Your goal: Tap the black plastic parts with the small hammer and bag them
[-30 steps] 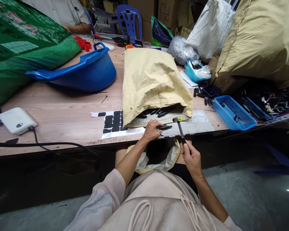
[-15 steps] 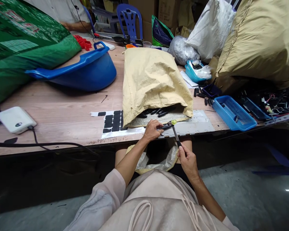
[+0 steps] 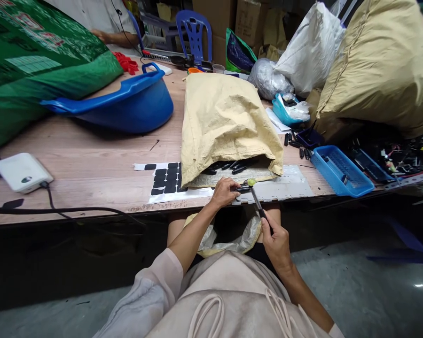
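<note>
My right hand (image 3: 276,237) is closed round the black handle of a small hammer (image 3: 256,199). The hammer's head, with a yellow-green face, is over the right end of a small black elongated part (image 3: 243,189). My left hand (image 3: 225,191) pinches the other end of that part at the table's front edge. Under it lies a grey-white board (image 3: 289,184). Just behind my hands a tan woven sack (image 3: 229,112) lies with its mouth towards me, and several similar black pieces (image 3: 232,166) show inside. An open bag (image 3: 229,246) sits in my lap below the edge.
A blue basin (image 3: 127,108) and a white box with a cable (image 3: 23,172) are on the left. Black stickers on a sheet (image 3: 167,180) lie left of the sack. A blue basket (image 3: 341,171) and a large tan sack (image 3: 380,70) stand right. Another person's arm (image 3: 114,38) shows behind.
The hammer head has dropped slightly towards the black part, and my right hand has moved a little lower. My left hand keeps its pinch. The whole view has shifted slightly.
</note>
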### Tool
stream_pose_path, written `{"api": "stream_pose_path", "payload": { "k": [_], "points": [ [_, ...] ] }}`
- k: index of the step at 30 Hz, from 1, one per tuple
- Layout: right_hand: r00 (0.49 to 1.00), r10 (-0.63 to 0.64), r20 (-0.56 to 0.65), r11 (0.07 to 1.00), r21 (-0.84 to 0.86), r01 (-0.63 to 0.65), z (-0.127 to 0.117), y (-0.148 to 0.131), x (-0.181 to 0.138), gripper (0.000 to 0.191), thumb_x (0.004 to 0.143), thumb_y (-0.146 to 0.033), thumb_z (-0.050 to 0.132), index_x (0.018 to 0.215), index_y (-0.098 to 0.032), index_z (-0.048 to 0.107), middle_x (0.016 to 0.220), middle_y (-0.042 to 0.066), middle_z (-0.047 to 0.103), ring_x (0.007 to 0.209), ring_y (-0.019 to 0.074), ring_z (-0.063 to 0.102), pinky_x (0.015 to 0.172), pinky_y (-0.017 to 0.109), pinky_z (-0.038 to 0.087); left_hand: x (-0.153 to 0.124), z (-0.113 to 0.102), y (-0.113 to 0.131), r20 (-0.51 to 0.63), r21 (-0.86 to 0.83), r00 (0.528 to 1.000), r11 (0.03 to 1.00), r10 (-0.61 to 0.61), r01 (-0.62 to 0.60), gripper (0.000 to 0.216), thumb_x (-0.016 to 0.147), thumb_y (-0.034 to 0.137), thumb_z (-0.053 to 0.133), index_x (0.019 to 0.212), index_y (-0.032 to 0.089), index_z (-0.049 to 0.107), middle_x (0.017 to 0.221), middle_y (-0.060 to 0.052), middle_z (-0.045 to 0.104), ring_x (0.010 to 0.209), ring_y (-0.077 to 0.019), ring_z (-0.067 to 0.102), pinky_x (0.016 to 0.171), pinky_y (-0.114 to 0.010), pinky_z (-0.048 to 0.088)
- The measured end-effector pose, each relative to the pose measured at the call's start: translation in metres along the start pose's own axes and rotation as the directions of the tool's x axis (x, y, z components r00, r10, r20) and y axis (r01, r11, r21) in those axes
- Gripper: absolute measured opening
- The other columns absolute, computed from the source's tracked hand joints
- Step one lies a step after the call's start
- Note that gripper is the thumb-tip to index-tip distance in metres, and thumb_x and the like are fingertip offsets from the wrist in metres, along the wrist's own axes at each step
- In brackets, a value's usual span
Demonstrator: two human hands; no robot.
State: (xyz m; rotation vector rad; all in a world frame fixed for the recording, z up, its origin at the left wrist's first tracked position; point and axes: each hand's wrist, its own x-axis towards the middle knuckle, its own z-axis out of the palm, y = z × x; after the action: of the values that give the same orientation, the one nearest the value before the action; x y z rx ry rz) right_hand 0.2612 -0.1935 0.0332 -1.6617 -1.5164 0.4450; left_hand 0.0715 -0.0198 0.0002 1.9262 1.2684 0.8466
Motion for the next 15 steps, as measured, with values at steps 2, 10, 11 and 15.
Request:
{"api": "stream_pose_path", "payload": {
  "k": [2, 10, 11, 15],
  "points": [
    [0.999, 0.024, -0.024, 0.999, 0.045, -0.023, -0.004, -0.004, 0.003, 0.041, 0.103, -0.040, 0.056, 0.130, -0.018, 0.077, 0.128, 0.012, 0.077, 0.117, 0.0287, 0.075, 0.103, 0.039, 0.060, -0.001, -0.001, 0.000, 0.004, 0.006, 1.000, 1.000, 0.019, -0.019, 0.021, 0.071, 0.013, 0.077, 0.088, 0.023, 0.080, 0.083, -0.002, 0.070, 0.092, -0.0236, 0.061, 0.090, -0.041, 0.051],
    [0.975, 0.214, 0.056, 0.967, 0.130, -0.220, -0.004, -0.004, -0.001, 0.050, 0.102, -0.047, 0.054, 0.130, -0.013, 0.077, 0.066, 0.002, 0.071, 0.058, 0.0176, 0.065, 0.056, 0.026, 0.053, -0.003, -0.008, 0.004, 0.035, 0.031, 0.999, 0.999, 0.010, -0.011, 0.033, 0.065, 0.008, 0.072, 0.095, 0.021, 0.080, 0.093, -0.003, 0.072, 0.097, -0.0246, 0.061, 0.091, -0.041, 0.051],
    [0.974, 0.220, 0.053, 0.964, 0.141, -0.225, -0.003, -0.003, -0.003, 0.050, 0.101, -0.048, 0.055, 0.129, -0.013, 0.077, 0.065, 0.002, 0.069, 0.057, 0.0171, 0.063, 0.055, 0.025, 0.052, -0.004, -0.008, 0.004, 0.032, 0.036, 0.999, 0.999, 0.011, -0.012, 0.033, 0.065, 0.009, 0.073, 0.095, 0.021, 0.080, 0.093, -0.003, 0.072, 0.097, -0.0246, 0.060, 0.091, -0.041, 0.051],
    [0.973, 0.227, 0.040, 0.959, 0.165, -0.231, -0.002, -0.001, -0.006, 0.051, 0.100, -0.048, 0.056, 0.128, -0.012, 0.078, 0.065, 0.002, 0.069, 0.057, 0.0165, 0.061, 0.056, 0.025, 0.051, -0.004, -0.006, 0.004, 0.006, 0.044, 1.000, 0.999, 0.019, -0.020, 0.026, 0.067, 0.013, 0.077, 0.092, 0.022, 0.078, 0.090, -0.002, 0.070, 0.095, -0.0241, 0.060, 0.090, -0.041, 0.050]
  ]
}}
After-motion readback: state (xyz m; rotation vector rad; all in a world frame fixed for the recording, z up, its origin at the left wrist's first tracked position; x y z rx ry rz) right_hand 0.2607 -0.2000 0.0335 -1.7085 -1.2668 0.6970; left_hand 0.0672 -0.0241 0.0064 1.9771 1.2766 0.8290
